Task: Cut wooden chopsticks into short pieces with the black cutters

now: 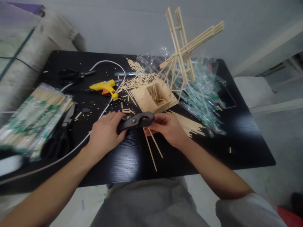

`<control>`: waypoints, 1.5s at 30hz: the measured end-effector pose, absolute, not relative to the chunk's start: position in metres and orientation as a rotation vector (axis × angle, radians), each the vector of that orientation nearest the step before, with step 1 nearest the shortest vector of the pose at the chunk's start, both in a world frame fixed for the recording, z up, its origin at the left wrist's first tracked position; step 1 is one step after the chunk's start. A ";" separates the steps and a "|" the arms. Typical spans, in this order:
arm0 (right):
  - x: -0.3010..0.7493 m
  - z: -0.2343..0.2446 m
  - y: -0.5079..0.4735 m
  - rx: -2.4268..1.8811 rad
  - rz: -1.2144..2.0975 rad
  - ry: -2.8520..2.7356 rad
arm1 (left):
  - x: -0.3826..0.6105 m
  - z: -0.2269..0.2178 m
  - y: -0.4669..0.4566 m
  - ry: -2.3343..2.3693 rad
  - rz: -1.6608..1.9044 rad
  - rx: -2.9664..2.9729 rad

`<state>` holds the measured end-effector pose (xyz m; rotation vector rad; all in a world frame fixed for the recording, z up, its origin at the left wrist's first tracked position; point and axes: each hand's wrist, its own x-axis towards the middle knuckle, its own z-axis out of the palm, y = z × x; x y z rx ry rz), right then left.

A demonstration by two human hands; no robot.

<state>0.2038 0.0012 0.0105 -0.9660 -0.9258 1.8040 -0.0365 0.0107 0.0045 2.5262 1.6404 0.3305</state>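
My left hand is closed around a black cutting tool, which looks like pruning shears, its hooked jaws pointing right. Close by the jaws, my right hand pinches two thin wooden sticks that slant down toward me. Their upper ends are hidden behind the tool and my fingers. Just beyond my hands sits a square box built of sticks on a flat wooden base, with cut pieces inside. A windmill-like stick structure rises behind it.
A yellow glue gun lies left of the box. Wrapped stick bundles and black scissors are at the left. Cut stick bits litter the back, plastic wrappers pile at the right, and loose sticks lie beside my right hand.
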 end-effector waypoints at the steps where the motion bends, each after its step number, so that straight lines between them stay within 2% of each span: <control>1: 0.204 0.011 0.001 -0.963 1.803 -0.935 | -0.036 0.005 0.011 1.646 0.321 2.525; 12: 0.204 0.009 0.001 -0.978 1.791 -0.978 | -0.032 0.010 0.009 1.730 0.171 2.467; 24: 0.205 0.010 0.002 -0.991 1.828 -0.975 | -0.033 0.010 0.009 1.718 0.237 2.437; 29: 0.206 0.014 0.001 -1.008 1.818 -1.045 | -0.031 0.009 0.011 1.613 0.453 2.129; 32: 0.214 0.022 -0.001 -1.127 1.653 -1.270 | -0.030 0.008 0.013 1.618 0.643 1.943; 36: 0.228 0.029 -0.008 -1.349 1.239 -1.679 | -0.032 0.005 0.016 1.639 0.789 1.820; 45: 0.227 -0.011 -0.030 -1.446 0.462 -2.158 | -0.029 0.003 0.018 1.554 0.775 1.856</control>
